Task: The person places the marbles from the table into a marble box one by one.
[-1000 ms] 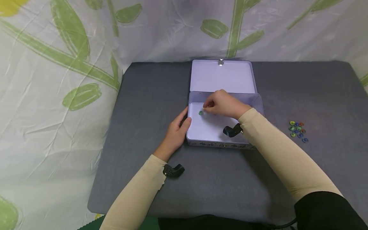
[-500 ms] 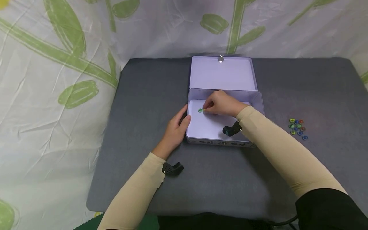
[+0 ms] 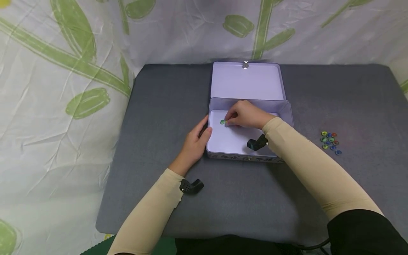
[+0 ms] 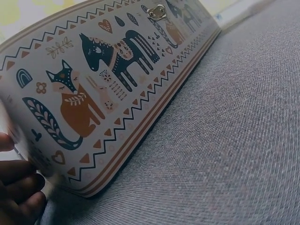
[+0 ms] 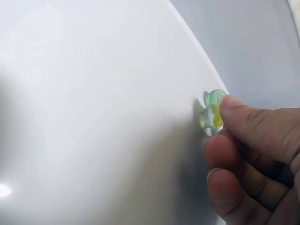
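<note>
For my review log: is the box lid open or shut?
Open: the head view shows the lid folded back behind the box, its inside visible.

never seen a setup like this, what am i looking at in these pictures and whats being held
There is no machine arm here: a person is working with two bare hands. The wide picture comes from a camera worn on the head, looking down. The other two come from small cameras worn on the wrists: one shows the box's patterned outside, the other its pale inside.

On the grey table sits the box, its lid open at the back. Coloured marbles lie to its right.

The left hand rests against the box's left side. The right hand, inside the box, pinches a clear marble with yellow in it, right next to a green marble.
</note>
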`<state>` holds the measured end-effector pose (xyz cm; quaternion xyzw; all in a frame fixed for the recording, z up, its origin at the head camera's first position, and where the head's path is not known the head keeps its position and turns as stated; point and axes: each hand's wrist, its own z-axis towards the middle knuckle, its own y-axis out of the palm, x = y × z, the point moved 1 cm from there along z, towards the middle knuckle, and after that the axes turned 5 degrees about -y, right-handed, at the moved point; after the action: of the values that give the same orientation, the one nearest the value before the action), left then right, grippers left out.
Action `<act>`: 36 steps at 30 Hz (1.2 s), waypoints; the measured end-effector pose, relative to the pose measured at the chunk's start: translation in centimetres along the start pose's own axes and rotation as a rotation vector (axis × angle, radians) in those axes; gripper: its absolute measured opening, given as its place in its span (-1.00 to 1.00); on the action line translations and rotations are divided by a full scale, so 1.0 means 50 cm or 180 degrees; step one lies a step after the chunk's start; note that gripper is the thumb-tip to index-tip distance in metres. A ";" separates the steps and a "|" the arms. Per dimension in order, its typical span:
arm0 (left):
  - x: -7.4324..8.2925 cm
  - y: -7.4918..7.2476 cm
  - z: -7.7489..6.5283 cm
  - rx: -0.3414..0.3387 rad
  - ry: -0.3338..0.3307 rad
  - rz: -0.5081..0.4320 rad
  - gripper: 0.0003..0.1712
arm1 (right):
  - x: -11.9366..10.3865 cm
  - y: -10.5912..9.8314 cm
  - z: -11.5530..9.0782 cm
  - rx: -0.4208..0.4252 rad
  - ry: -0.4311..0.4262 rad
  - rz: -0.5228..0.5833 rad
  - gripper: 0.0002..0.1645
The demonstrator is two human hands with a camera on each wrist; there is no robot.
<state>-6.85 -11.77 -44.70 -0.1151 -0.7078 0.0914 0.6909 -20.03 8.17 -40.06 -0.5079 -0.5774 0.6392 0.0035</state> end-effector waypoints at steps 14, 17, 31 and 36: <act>-0.005 0.004 -0.004 0.0021 -0.0080 -0.0014 -0.33 | -0.021 -0.020 -0.013 0.0077 0.0035 0.0065 -0.78; -0.006 0.005 -0.005 0.0047 -0.0069 -0.0039 -0.34 | -0.031 -0.030 -0.018 0.0129 -0.0051 0.0043 -0.80; -0.006 0.009 -0.002 0.0078 -0.0087 -0.0105 -0.34 | -0.050 -0.079 -0.057 0.0310 -0.0019 0.0022 -0.80; -0.001 0.007 -0.001 0.0079 -0.0036 -0.0085 -0.33 | -0.057 -0.105 -0.083 0.0408 -0.0064 -0.0029 -0.80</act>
<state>-6.80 -11.46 -44.85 -0.0965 -0.7120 0.0915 0.6894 -18.97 11.29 -33.59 -0.4975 -0.5376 0.6800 0.0331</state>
